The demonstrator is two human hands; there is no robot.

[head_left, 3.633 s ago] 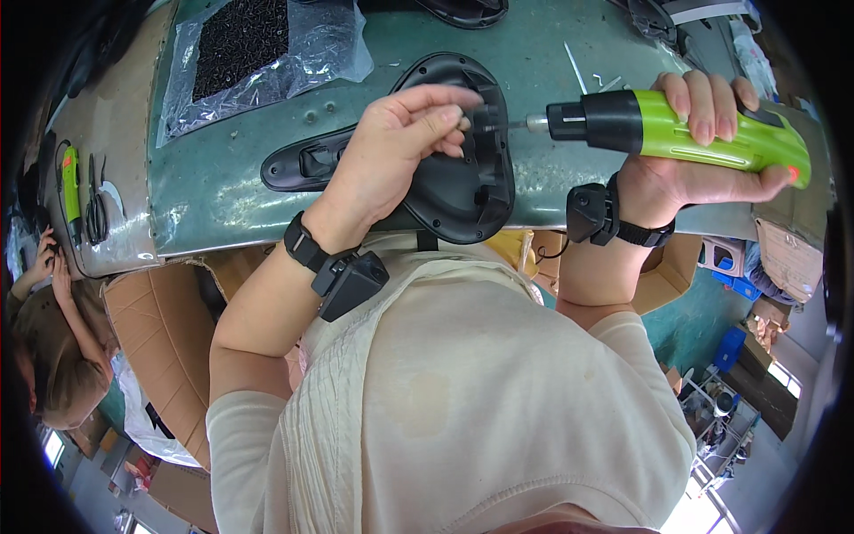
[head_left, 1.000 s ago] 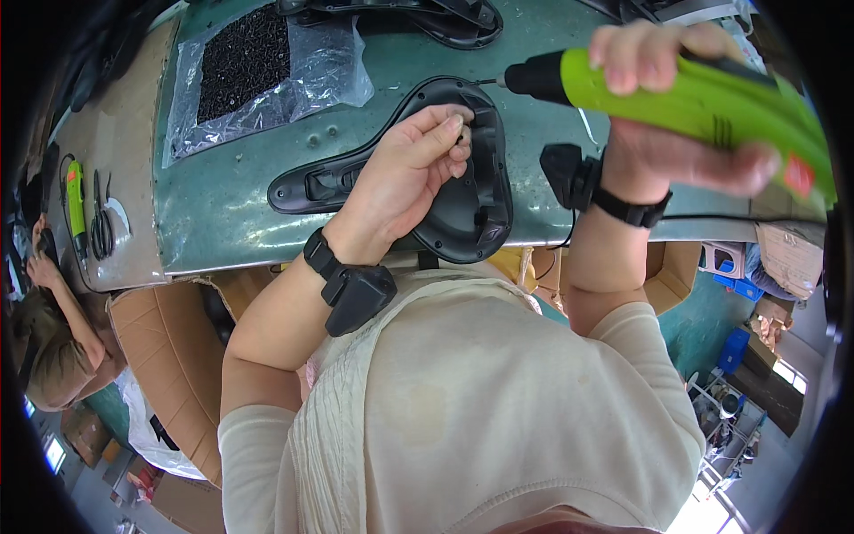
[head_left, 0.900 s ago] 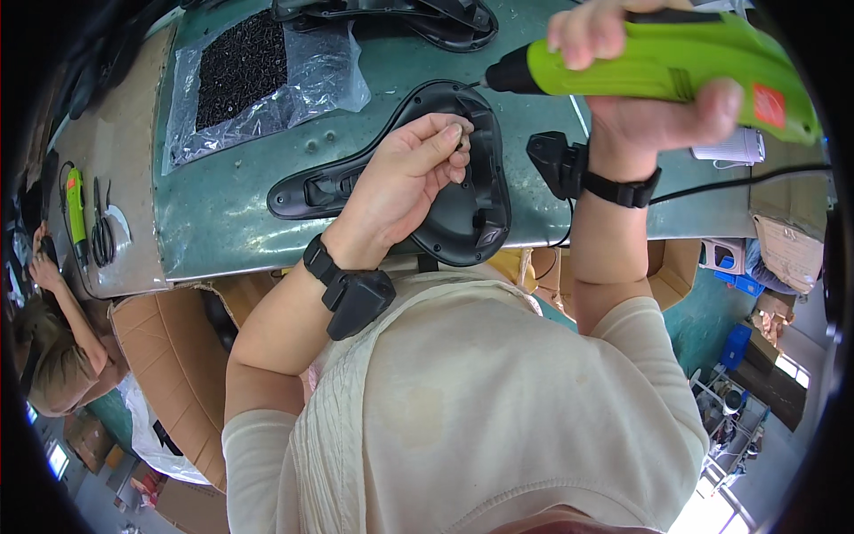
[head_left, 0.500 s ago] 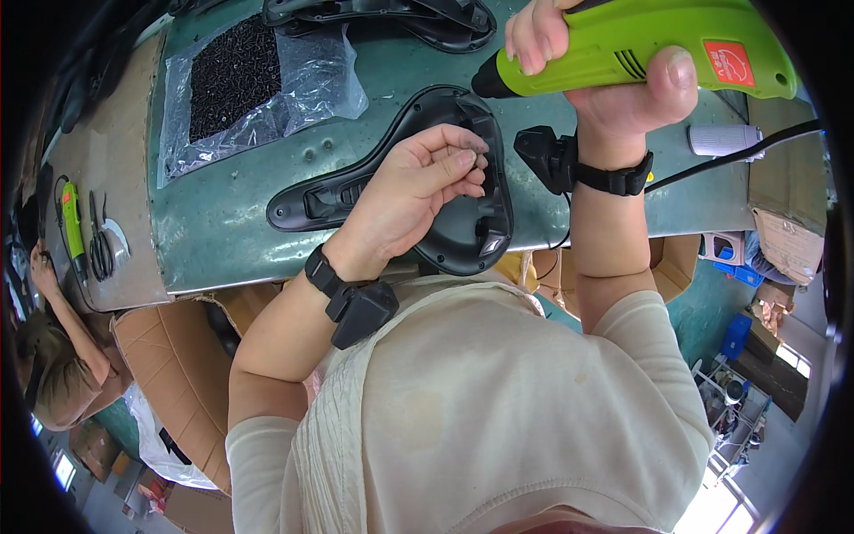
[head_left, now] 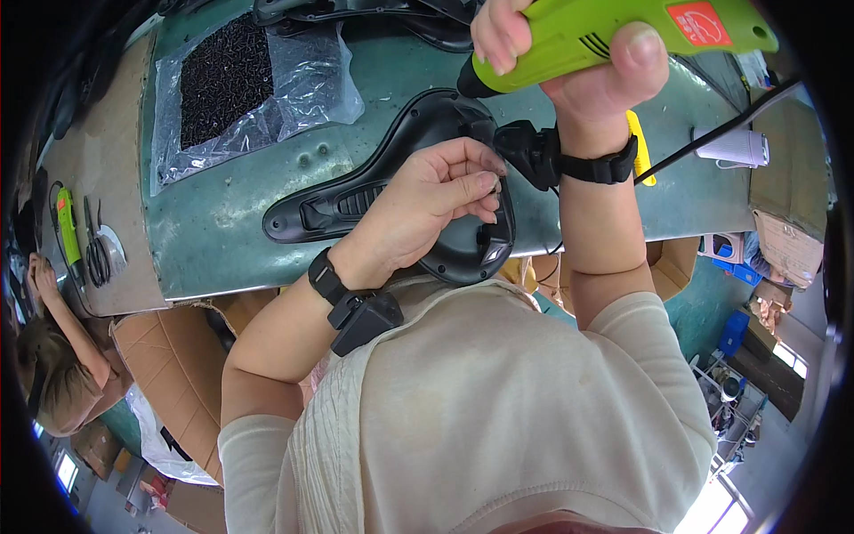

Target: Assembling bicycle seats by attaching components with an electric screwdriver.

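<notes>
Upside down in front of me lies a black bicycle saddle shell, its narrow nose to the left and its wide end to the right. My left hand is over the wide end with thumb and fingertips pinched together; whatever they hold is too small to make out. My right hand is wrapped round a green electric screwdriver whose black tip points left, above the saddle's far edge. A clear plastic bag with a heap of small dark screws lies beyond the saddle's nose.
More black saddle parts are at the far edge. A black cable crosses at right, near a yellow object and a whitish cylinder. Another green screwdriver and scissors lie at left, near another person's arm.
My left hand has shifted slightly right over the saddle, still pinched. The screwdriver in my right hand has moved a little left and away from me. The yellow object now shows beside my right wrist.
</notes>
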